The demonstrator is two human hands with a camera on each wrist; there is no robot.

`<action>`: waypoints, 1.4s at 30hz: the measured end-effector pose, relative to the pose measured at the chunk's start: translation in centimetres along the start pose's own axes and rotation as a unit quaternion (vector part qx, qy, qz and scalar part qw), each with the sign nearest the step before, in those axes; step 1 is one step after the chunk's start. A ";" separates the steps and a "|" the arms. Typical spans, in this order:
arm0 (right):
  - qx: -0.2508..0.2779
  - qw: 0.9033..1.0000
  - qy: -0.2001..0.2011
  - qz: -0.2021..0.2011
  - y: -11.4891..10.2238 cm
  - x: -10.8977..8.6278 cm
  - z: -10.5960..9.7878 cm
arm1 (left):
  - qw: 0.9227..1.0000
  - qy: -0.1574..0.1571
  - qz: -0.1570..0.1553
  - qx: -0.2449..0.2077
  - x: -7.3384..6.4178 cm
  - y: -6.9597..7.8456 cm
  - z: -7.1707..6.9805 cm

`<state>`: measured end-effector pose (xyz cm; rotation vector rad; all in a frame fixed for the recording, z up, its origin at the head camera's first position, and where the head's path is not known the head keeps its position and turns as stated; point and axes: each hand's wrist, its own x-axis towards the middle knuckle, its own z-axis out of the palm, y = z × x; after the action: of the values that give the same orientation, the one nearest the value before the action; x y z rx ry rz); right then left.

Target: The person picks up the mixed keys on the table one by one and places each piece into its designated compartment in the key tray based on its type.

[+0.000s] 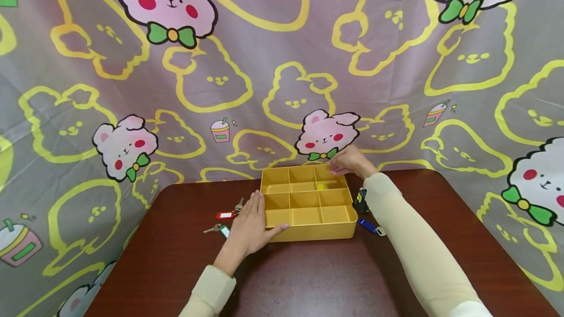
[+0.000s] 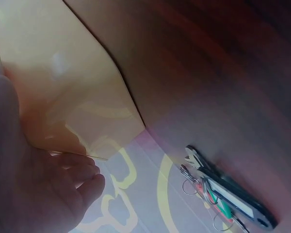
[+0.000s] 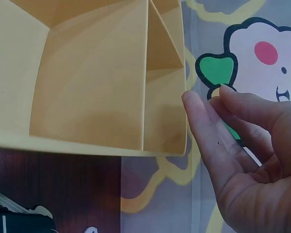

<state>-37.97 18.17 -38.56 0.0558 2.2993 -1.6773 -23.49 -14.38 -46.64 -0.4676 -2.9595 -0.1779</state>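
A yellow box [image 1: 313, 232] with several compartments sits on the table. My left hand [image 1: 248, 226] rests along its left side with straight fingers, the thumb reaching over the front rim. At the back right corner is my right hand [image 1: 350, 161]; in the right wrist view its fingertips [image 3: 191, 99] are right at the box's wall, and nothing shows between thumb and fingers. A small bright yellow patch [image 1: 320, 187] shows in the back right compartment. Left of the box lie keys with a red tag [image 1: 225, 215] and a green tag [image 1: 225, 231].
To the right of the box lie a black key holder [image 1: 361, 201] and a blue key tag [image 1: 367, 225], beside my right forearm. A patterned cloth [image 1: 282, 87] hangs close behind the dark wooden table [image 1: 308, 278].
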 end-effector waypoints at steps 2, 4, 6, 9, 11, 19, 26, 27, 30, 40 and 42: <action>-0.005 1.000 0.001 -0.001 -0.1 -0.1 0.0 | 1.000 -0.001 0.000 0.000 0.0 0.0 0.0; -0.010 1.000 0.005 -0.001 -0.1 -0.2 0.0 | 1.000 -0.001 0.001 -0.001 0.1 0.0 0.0; -0.014 1.000 0.006 -0.002 -0.2 -0.3 0.0 | 1.000 0.001 0.002 0.000 0.1 -0.1 0.0; -0.016 1.000 0.005 -0.003 -0.2 -0.4 -0.1 | 1.000 0.002 0.002 0.001 0.2 -0.1 0.1; -0.015 1.000 0.004 -0.004 -0.2 -0.4 -0.1 | 1.000 0.002 0.002 0.003 0.2 -0.1 0.1; -0.032 0.999 0.003 -0.016 -0.3 -1.0 -0.1 | 1.000 0.001 0.002 -0.002 0.1 -0.1 0.0; -0.049 0.998 0.006 -0.027 -0.1 -1.4 -0.3 | 1.000 0.003 0.005 -0.002 0.1 -0.1 0.0; -0.051 0.998 0.007 -0.028 -0.1 -1.5 -0.3 | 1.000 0.003 0.005 -0.002 0.1 -0.1 0.0; -0.055 0.998 0.006 -0.032 -0.1 -1.7 -0.4 | 1.000 -0.003 0.003 0.002 0.1 -0.2 0.1; -0.052 0.998 0.007 -0.043 -0.1 -2.2 -0.8 | 1.000 -0.004 0.001 -0.003 0.2 -0.3 0.4; -0.048 0.998 0.007 -0.045 -0.1 -2.3 -0.9 | 1.000 -0.003 0.002 -0.004 0.2 -0.2 0.3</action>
<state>-36.00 19.27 -37.65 -0.0562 2.4231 -1.6105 -23.79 -14.50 -46.95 -0.4750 -2.9639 -0.1876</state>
